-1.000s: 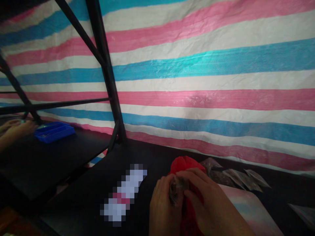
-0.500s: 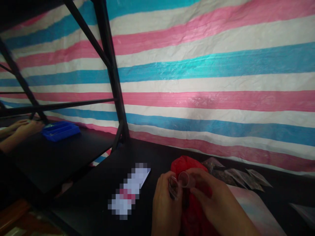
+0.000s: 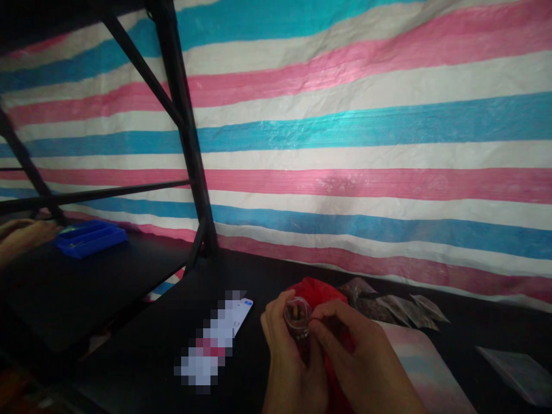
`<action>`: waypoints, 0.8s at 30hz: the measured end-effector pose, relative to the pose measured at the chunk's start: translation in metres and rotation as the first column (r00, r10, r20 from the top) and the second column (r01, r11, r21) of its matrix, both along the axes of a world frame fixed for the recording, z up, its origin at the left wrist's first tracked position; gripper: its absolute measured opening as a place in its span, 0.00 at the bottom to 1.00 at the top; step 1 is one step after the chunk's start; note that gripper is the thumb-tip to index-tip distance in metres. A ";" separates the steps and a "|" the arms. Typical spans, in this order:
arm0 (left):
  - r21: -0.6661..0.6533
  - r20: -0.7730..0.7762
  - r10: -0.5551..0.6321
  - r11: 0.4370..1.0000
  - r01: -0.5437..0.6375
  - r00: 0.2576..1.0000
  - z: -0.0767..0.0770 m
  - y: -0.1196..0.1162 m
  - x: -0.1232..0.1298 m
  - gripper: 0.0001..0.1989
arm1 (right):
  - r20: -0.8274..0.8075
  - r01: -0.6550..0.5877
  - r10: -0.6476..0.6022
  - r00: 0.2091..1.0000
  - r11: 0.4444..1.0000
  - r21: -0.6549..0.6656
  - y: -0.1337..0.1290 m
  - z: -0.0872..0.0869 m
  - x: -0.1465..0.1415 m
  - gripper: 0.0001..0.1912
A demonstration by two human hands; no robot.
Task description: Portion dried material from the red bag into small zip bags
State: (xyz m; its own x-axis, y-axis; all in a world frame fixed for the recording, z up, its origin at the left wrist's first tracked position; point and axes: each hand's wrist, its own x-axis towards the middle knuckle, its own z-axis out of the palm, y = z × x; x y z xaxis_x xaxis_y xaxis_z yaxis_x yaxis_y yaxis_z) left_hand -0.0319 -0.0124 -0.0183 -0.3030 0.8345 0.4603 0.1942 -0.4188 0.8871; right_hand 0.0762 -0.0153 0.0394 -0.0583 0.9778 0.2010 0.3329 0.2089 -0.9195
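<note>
While the two hands work low in the middle of the frame, the left hand (image 3: 288, 362) is curling closely around a small clear plastic cup (image 3: 297, 316) with something brown inside, and the right hand (image 3: 366, 359) is pinching its edge narrowly, just above a red plastic bag (image 3: 319, 290).

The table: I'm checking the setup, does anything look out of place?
One flat packet lies alone at the far right, while the other packets sit grouped behind the red bag.
</note>
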 end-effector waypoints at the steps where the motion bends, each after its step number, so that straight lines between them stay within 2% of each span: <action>1: -0.011 0.027 -0.030 0.999 0.030 0.999 0.003 -0.003 0.004 0.25 | -0.044 0.043 -0.043 0.998 0.999 -0.002 0.000 0.000 0.001 0.10; 3: -0.054 0.130 -0.110 0.991 0.118 0.985 0.007 -0.007 0.010 0.29 | -0.114 0.088 -0.088 0.990 0.996 -0.007 0.002 0.001 0.008 0.14; 5: -0.126 0.307 -0.167 0.969 0.214 0.937 0.007 -0.009 0.017 0.32 | -0.146 0.074 -0.076 0.986 0.997 -0.025 0.002 0.002 0.017 0.15; 8: -0.219 0.546 -0.128 0.932 0.288 0.828 -0.006 -0.011 0.025 0.29 | -0.128 0.089 -0.099 0.987 0.993 -0.081 0.002 0.004 0.028 0.15; 10: -0.279 0.628 -0.076 0.907 0.316 0.774 -0.020 -0.011 0.027 0.31 | -0.109 0.147 -0.158 0.981 0.984 -0.104 0.005 0.001 0.030 0.15; 12: -0.356 0.629 -0.049 0.869 0.344 0.776 -0.033 -0.011 0.027 0.34 | -0.086 0.195 -0.204 0.975 0.975 -0.106 0.010 -0.006 0.030 0.15; 15: -0.445 0.584 -0.077 0.802 0.399 0.808 -0.045 -0.010 0.025 0.34 | -0.027 0.237 -0.241 0.970 0.966 -0.099 0.021 -0.016 0.027 0.15; 20: -0.438 0.625 -0.135 0.755 0.488 0.769 -0.047 -0.009 0.026 0.32 | 0.103 0.252 -0.244 0.964 0.965 -0.074 0.034 -0.022 0.023 0.10; 24: -0.422 0.669 -0.135 0.741 0.523 0.731 -0.045 -0.008 0.021 0.29 | 0.111 0.232 -0.227 0.968 0.972 -0.033 0.036 -0.023 0.020 0.11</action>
